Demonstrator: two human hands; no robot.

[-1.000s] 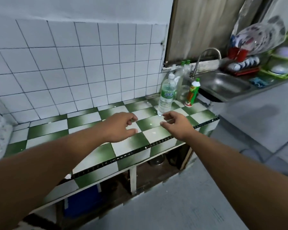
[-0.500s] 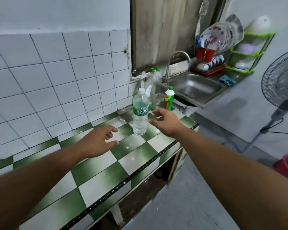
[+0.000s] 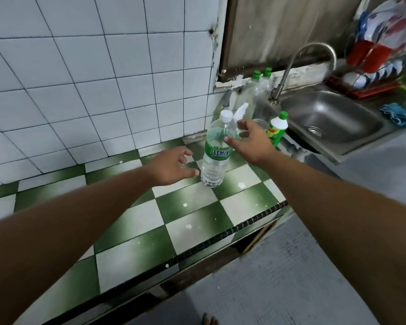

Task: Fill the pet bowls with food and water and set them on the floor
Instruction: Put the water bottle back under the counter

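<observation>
Clear water bottle (image 3: 215,158) near right hand (image 3: 251,143)

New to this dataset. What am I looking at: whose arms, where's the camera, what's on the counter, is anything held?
There is no machine here. These are a person's two bare arms, filmed by one wide-angle camera worn on their head, looking forward and down; that is why the tiles look bent. A clear water bottle with a green label and white cap stands upright on the green-and-white tiled counter. The left hand hovers low beside its base. The right hand reaches round its upper part with fingers spread. The thumb is at the plastic, but no grip has closed, so nothing is held. Behind stand a green-capped squeeze bottle and a clear glass container, partly hidden. To the right is a steel sink with a tap.
</observation>
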